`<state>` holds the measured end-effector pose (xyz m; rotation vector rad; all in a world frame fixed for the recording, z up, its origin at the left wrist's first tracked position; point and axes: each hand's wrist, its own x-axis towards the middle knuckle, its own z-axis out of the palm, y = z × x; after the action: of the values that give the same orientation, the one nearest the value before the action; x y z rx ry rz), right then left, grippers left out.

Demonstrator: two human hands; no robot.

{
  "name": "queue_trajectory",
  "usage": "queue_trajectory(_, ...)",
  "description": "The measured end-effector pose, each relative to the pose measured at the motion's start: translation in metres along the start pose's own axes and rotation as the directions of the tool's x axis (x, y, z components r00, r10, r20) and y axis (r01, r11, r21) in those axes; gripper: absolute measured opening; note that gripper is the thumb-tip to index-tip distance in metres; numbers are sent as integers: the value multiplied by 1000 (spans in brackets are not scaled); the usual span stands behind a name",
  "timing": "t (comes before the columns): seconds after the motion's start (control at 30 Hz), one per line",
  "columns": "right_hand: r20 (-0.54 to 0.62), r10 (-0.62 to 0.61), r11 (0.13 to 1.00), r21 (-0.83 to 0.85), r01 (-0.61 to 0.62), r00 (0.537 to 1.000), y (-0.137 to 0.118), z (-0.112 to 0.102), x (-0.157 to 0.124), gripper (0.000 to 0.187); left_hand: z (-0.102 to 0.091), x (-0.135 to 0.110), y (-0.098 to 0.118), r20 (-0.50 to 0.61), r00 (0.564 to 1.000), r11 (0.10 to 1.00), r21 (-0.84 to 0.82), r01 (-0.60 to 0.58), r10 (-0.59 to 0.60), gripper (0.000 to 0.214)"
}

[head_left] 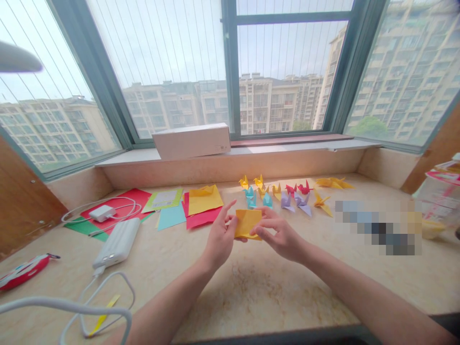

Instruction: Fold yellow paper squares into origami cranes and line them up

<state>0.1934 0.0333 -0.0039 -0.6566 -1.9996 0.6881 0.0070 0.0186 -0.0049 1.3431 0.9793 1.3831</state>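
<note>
A folded piece of yellow origami paper point(247, 223) is held between my two hands, above the stone counter point(258, 297). My left hand point(222, 235) pinches its left side with the thumb in front and the index finger stretched away from it. On the right side, the thumb and fingers of my right hand point(280, 232) close on the paper. Just beyond my hands stand several small folded paper cranes: yellow cranes point(276, 191), blue cranes point(267, 200), purple cranes point(304, 205) and red cranes point(304, 187).
Left of my hands lie yellow sheets point(204, 200), a red sheet point(201, 220) and a light blue sheet point(172, 218). A white power bank point(117, 243) with cables point(108, 311) sits nearer. A white box point(192, 141) rests on the sill; a plastic container point(440, 191) stands far right.
</note>
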Motion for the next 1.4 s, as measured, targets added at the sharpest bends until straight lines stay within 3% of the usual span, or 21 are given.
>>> queue_trajectory(0.1,-5,-6,1000,-10,6,1000,5,1,0,33,0,0,0,10,1000,1000,-25,8,-8,51)
queue_trajectory(0.2,-32,7,997,-73,-10,999,9,2,0,16,2,-2,2,20,999,998,-58,36,-35,51)
queue_trajectory(0.37,-5,-22,991,-133,22,1000,12,1,0,41,4,-4,9,26,996,994,-64,84,-83,44)
queue_trajectory(0.5,-5,-73,967,-243,70,997,13,-2,-1,37,4,-5,10,21,996,993,-78,84,-83,39)
queue_trajectory(0.73,101,-264,792,-545,275,959,3,-13,1,20,4,-4,11,-6,994,990,-98,104,-105,38)
queue_trajectory(0.9,140,-318,710,-620,334,937,2,-16,2,17,5,-5,13,-8,993,988,-106,116,-118,35)
queue_trajectory(1.2,15,-327,803,-523,286,945,2,-21,2,11,9,-6,12,-10,994,990,-91,110,-112,36)
queue_trajectory(1.4,-228,-229,916,-378,131,946,10,-14,3,11,9,-6,12,21,994,987,-120,109,-107,45)
